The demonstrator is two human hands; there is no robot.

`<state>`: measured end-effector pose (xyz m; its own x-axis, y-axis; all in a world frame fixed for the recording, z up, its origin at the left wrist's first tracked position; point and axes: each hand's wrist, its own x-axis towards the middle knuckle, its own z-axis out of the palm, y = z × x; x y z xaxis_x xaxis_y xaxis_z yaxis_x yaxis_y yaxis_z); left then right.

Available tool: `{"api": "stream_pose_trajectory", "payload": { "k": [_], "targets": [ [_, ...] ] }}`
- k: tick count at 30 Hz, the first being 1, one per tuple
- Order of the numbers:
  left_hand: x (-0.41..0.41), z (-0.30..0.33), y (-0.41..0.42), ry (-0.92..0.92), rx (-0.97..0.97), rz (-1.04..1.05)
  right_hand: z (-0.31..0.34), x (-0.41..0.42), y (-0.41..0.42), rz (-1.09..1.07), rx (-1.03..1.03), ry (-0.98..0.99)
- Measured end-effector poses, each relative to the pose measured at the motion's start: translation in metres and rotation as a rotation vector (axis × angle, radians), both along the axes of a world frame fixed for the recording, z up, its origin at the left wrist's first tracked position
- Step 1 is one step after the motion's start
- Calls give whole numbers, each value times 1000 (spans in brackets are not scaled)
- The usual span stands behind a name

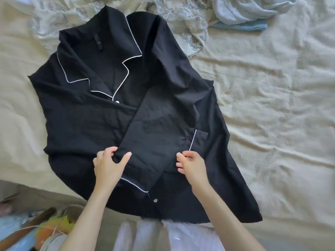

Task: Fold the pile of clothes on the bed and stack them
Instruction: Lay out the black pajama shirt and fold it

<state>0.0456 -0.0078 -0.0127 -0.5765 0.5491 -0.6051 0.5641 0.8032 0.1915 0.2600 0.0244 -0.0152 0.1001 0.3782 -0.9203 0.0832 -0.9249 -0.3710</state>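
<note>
Two bare hands work at the near edge of the bed (pixel 272 105), both on a black pyjama shirt (pixel 81 115) spread front-up across the beige cover. Closest to the person, the left hand (pixel 108 164) has its grip closed round the edge of a black sleeve (pixel 154 133) that lies folded across the middle of the shirt, thumb on top and fingers tucked beneath the cloth. Just beside it, the right hand (pixel 192 163) pinches the other side of that sleeve, its grip narrow, next to a short run of white piping on the chest pocket (pixel 198 140). Below the hands the sleeve's cuff (pixel 134 184) shows a white-piped edge, and a pale button (pixel 155 200) sits near the shirt's hem. Farther up, the white-piped collar (pixel 101 69) lies open and flat, with a second button (pixel 117 102) at its base. Beyond the shirt, at the head of the bed, a rumpled pale patterned cloth (pixel 181 24) lies in a heap, and to its right a light blue bundle (pixel 244 13) rests well apart from the hands.
</note>
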Motion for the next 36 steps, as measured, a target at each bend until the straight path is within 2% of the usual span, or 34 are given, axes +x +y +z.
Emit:
{"api": "stream_pose_trajectory", "payload": {
  "k": [2,4,9,14,18,19,21,24,27,29,31,34,36],
  "targets": [
    [-4,2,-18,-40,-52,22,2,-14,-13,1,-130,92],
    [-12,4,-30,-121,10,68,6,-27,-19,-32,-202,147],
    [-42,21,-62,-345,254,189,10,-64,-42,25,-170,81],
    [-69,25,-116,-379,286,317,11,-90,-85,348,-41,91],
    [-75,17,-157,-426,237,479,12,-83,-107,516,-128,192],
    [-76,14,-164,-432,218,512,11,-78,-108,553,-98,134],
    [-75,6,-172,-440,179,521,8,-63,-105,529,42,-105],
    [-72,-5,-173,-437,132,420,6,-34,-86,246,211,-433],
    [-61,-9,-164,-261,151,276,2,-5,-58,115,215,-571],
    [-48,-5,-157,-52,198,102,-2,9,-42,96,170,-559],
    [-28,3,-152,73,265,-85,-6,17,-30,73,124,-462],
    [8,10,-148,72,328,-276,-8,20,-21,56,86,-329],
    [32,12,-145,20,326,-314,-8,18,-21,104,72,-299]
  ]
}}
